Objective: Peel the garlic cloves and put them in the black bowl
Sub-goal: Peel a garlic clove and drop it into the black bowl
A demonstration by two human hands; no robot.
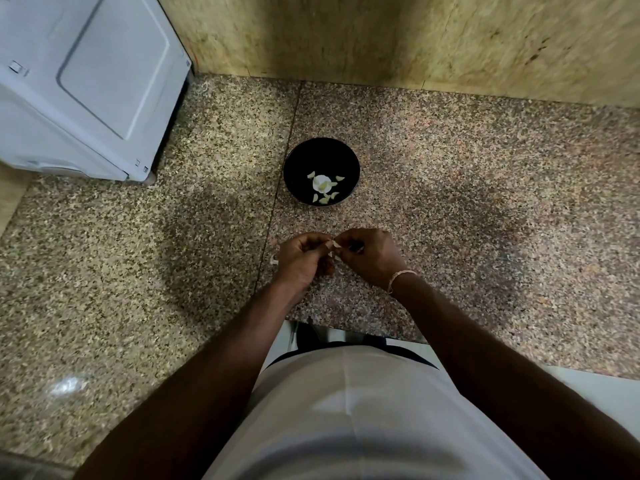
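A black bowl [298, 161] stands on the speckled granite counter [450, 202], a little beyond my hands. Several pale peeled garlic cloves [323, 188] lie in its bottom. Close to the counter's front edge my left hand [301, 261] and my right hand [370, 254] meet, fingers curled. Between their fingertips they pinch a small garlic clove [334, 244] with pale skin showing; most of it is hidden by the fingers. A scrap of white garlic skin [274, 260] lies on the counter just left of my left hand.
A white appliance [86, 84] stands at the back left of the counter. A yellowish stone wall [415, 39] closes the back. The counter's front edge runs just behind my wrists, with my light shirt below.
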